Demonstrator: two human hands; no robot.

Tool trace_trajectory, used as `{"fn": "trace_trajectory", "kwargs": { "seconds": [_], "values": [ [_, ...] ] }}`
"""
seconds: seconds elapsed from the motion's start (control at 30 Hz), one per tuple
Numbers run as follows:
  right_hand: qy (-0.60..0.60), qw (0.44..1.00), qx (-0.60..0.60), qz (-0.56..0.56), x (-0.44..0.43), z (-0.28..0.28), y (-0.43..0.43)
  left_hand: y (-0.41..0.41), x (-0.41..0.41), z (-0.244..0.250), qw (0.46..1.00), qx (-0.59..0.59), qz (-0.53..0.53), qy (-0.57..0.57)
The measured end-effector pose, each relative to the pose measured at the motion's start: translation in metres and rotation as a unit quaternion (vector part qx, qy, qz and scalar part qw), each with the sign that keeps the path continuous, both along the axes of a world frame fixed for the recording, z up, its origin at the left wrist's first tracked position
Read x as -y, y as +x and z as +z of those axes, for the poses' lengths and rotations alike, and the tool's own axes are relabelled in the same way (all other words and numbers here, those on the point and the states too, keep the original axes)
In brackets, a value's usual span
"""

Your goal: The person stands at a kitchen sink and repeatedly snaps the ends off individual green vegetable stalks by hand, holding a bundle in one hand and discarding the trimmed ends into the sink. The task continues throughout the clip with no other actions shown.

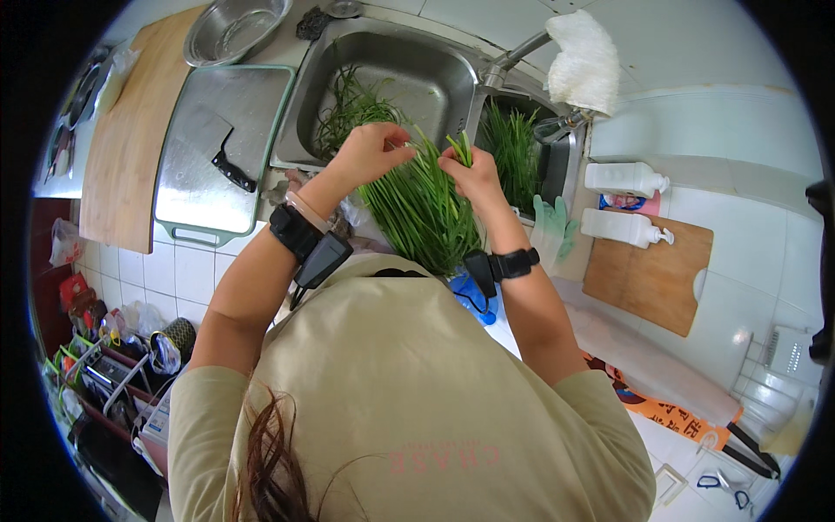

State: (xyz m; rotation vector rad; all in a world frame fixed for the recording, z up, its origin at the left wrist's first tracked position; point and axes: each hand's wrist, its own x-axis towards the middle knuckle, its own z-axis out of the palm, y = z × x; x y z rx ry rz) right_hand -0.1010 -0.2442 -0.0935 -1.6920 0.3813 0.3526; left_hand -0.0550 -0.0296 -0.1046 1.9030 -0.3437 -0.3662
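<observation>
A large bundle of garlic chives lies at the sink's front edge, close to my body. My right hand grips a few chive stalks, their pale ends sticking up past the thumb. Over the top of the bundle is my left hand, its fingers curled and a gap between thumb and forefinger, with nothing visible in it. Loose green trimmings lie in the large steel sink basin. More chives stand in the smaller basin to the right.
A cleaver rests on a steel-faced cutting board at left, near a metal bowl. The tap reaches over the sinks. Green gloves hang at right, near white pump bottles and a wooden board.
</observation>
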Motion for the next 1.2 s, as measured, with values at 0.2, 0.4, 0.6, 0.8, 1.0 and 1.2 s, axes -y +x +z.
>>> {"fn": "trace_trajectory", "kwargs": {
  "seconds": [0.2, 0.4, 0.6, 0.8, 1.0, 1.2],
  "values": [
    [-0.078, 0.976, 0.201, 0.033, -0.012, 0.04, -0.009, -0.001, 0.022, 0.036, 0.998, -0.02, -0.027, -0.059],
    [-0.132, 0.972, 0.187, 0.057, -0.008, 0.069, -0.008, -0.003, 0.013, 0.072, 0.992, 0.115, -0.056, 0.001],
    [0.057, 0.997, 0.006, 0.048, -0.002, 0.094, -0.006, 0.001, 0.009, 0.049, 0.969, 0.245, 0.019, 0.022],
    [0.112, 0.993, 0.006, 0.037, -0.003, 0.104, -0.004, -0.003, 0.012, 0.066, 0.981, 0.007, 0.012, -0.196],
    [0.066, 0.993, 0.058, 0.08, -0.013, 0.103, -0.003, 0.0, 0.007, 0.08, 0.991, 0.056, -0.029, -0.12],
    [-0.1, 0.978, 0.127, 0.135, -0.004, 0.092, 0.001, 0.005, 0.003, 0.09, 0.993, 0.067, -0.023, -0.099]
  ]
}}
